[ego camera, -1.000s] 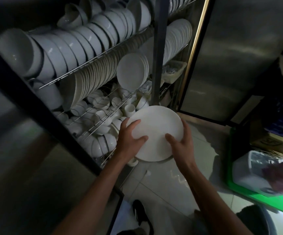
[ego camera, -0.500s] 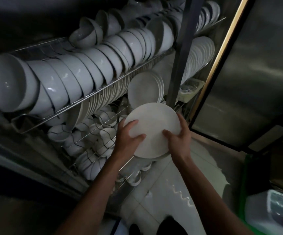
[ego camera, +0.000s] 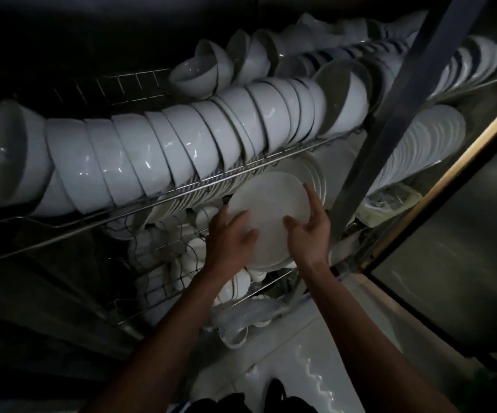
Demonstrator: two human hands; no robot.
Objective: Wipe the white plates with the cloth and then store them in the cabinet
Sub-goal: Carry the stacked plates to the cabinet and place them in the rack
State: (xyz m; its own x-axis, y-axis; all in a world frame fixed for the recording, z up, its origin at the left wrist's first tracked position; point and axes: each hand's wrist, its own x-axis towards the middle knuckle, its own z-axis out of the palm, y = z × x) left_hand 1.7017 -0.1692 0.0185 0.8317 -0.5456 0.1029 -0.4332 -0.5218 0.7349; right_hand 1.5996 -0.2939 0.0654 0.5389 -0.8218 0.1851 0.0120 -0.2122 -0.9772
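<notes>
Since a second ago I've raised the plate (ego camera: 268, 216) to the cabinet's plate row (ego camera: 316, 177). Left hand (ego camera: 229, 236) and right hand (ego camera: 308, 231) grip its edges. Wiping looks done; slotting remains.

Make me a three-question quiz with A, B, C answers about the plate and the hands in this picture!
1. Where does the held plate sit?
A. Just under the shelf of bowls
B. On the floor
C. Above the bowls

2. What colour is the plate?
A. Blue
B. White
C. Black

3. How is the plate held?
A. One hand only
B. Nobody touches it
C. Both hands grip it

Answers:
A, its top edge reaches the wire rack carrying the bowls.
B, it looks white like the standing plates behind it.
C, the left hand and the right hand hold opposite edges.
</notes>
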